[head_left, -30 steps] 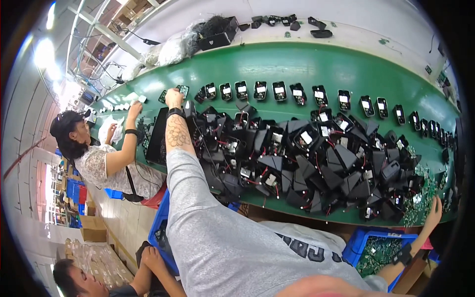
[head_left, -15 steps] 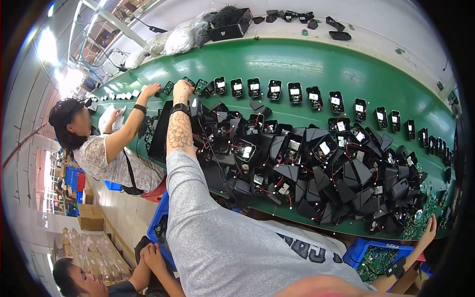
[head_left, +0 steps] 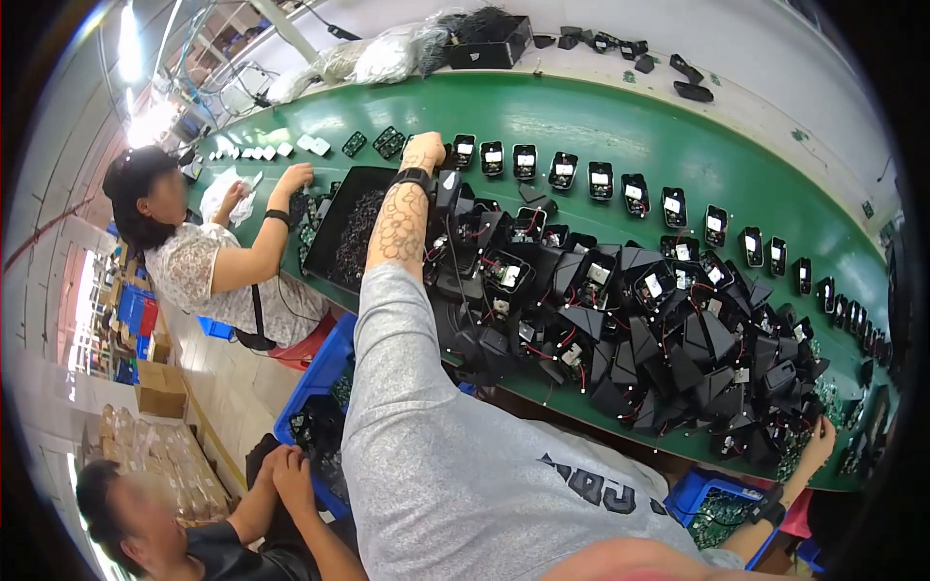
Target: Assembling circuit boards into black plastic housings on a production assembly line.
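My left hand is stretched far out over the green belt, fingers curled, its back toward me. It sits at the left end of a row of small black devices with white labels, right beside one of them. Whether it holds anything is hidden. A black band circles that wrist. A large heap of black housings with red wires fills the near side of the belt. My right hand rests at the table's near edge, lower right, fingers apart, next to green circuit boards.
A black tray of small dark parts lies left of my arm. A seated person works at the belt's left end. Another person bends over blue crates below. Cardboard boxes stand on the floor.
My left hand has reached farther along the belt, up to the row of labelled devices. The view has turned a little. My right hand has stayed at the table edge.
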A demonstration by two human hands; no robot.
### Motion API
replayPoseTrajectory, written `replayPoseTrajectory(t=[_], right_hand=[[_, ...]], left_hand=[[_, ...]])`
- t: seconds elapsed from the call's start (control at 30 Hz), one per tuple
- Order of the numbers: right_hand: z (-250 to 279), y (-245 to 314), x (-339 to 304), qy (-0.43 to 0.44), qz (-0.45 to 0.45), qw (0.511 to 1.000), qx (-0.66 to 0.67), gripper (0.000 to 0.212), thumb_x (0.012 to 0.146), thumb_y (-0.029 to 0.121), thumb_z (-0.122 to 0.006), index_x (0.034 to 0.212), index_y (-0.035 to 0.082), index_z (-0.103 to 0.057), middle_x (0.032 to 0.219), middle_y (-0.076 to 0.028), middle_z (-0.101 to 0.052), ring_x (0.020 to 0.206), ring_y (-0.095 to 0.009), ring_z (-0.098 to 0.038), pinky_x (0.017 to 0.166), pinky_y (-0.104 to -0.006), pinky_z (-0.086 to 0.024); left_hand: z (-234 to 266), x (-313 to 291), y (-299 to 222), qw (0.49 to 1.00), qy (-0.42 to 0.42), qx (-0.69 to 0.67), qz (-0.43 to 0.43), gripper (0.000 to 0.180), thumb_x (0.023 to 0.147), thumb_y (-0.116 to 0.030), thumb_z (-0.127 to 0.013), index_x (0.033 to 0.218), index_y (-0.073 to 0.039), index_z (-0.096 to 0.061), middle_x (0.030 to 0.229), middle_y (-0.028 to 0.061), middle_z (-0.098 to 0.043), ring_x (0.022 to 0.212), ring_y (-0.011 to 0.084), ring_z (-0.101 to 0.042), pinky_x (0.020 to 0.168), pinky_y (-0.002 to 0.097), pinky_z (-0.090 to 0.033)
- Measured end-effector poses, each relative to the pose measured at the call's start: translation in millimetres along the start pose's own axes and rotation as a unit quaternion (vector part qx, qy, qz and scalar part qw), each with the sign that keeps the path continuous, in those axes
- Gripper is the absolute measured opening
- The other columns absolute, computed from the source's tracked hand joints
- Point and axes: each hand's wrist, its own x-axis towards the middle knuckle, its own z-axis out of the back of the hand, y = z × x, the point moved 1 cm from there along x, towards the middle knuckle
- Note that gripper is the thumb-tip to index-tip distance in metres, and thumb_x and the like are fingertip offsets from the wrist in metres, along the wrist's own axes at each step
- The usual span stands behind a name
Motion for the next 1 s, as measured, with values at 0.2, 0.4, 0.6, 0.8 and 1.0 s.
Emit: replayPoseTrajectory(t=[0.2, 0.4, 0.6, 0.8, 1.0], right_hand=[[-10.8, -26.4, 34.6, -0.023, 0.017, 1.0, -0.001, 0.035, 0.089, 0.025, -0.062, 0.111, -0.001, -0.062, 0.111, -0.015, -0.062, 0.1, -0.027, -0.059, 0.088, -0.0338, -0.044], [-0.1, -55.0, 2.1, 0.011, 0.005, 0.991, -0.136, 0.028, 0.087, 0.02, -0.062, 0.104, -0.001, -0.062, 0.106, -0.016, -0.062, 0.101, -0.031, -0.058, 0.088, -0.0368, -0.044], [14.9, 17.9, 10.9, -0.049, 0.02, 0.995, -0.08, 0.029, 0.09, 0.024, -0.058, 0.102, -0.002, -0.064, 0.098, -0.014, -0.065, 0.091, -0.024, -0.061, 0.082, -0.0324, -0.045], [67.5, -74.2, 14.2, -0.047, -0.106, 0.958, 0.261, 0.037, 0.094, 0.024, -0.054, 0.121, -0.002, -0.056, 0.123, -0.01, -0.057, 0.107, -0.02, -0.055, 0.093, -0.0324, -0.044], [73.6, 189.9, -39.6, 0.177, -0.053, 0.667, 0.722, 0.041, 0.094, 0.029, -0.05, 0.123, 0.0, -0.049, 0.134, -0.027, -0.045, 0.122, -0.036, -0.048, 0.098, -0.0401, -0.043]], left_hand=[[60.6, -77.5, 15.4, 0.897, -0.28, -0.341, 0.008, 0.041, 0.075, -0.023, -0.067, 0.112, -0.007, -0.056, 0.101, 0.0194, -0.066, 0.092, 0.0306, -0.066, 0.08, 0.0394, -0.053], [72.3, -247.0, -104.6, 0.45, 0.11, -0.881, -0.091, 0.02, 0.09, -0.014, -0.055, 0.105, -0.003, -0.049, 0.098, 0.012, -0.062, 0.075, 0.0188, -0.064, 0.053, 0.0215, -0.051], [20.0, -407.1, -133.0, 0.276, 0.359, -0.887, -0.089, 0.051, 0.097, -0.016, -0.043, 0.144, -0.017, -0.024, 0.126, 0.0187, -0.053, 0.105, 0.0322, -0.062, 0.076, 0.0305, -0.058], [-8.1, -424.4, -171.7, 0.283, 0.337, -0.888, -0.137, 0.072, 0.089, -0.02, -0.06, 0.147, -0.016, -0.017, 0.126, 0.0144, -0.052, 0.107, 0.0331, -0.061, 0.072, 0.0295, -0.059], [-8.0, -434.4, -218.6, 0.559, 0.148, -0.802, -0.149, 0.076, 0.06, -0.005, -0.067, 0.131, -0.003, -0.041, 0.121, 0.0101, -0.046, 0.094, 0.0151, -0.057, 0.056, 0.0229, -0.055]])
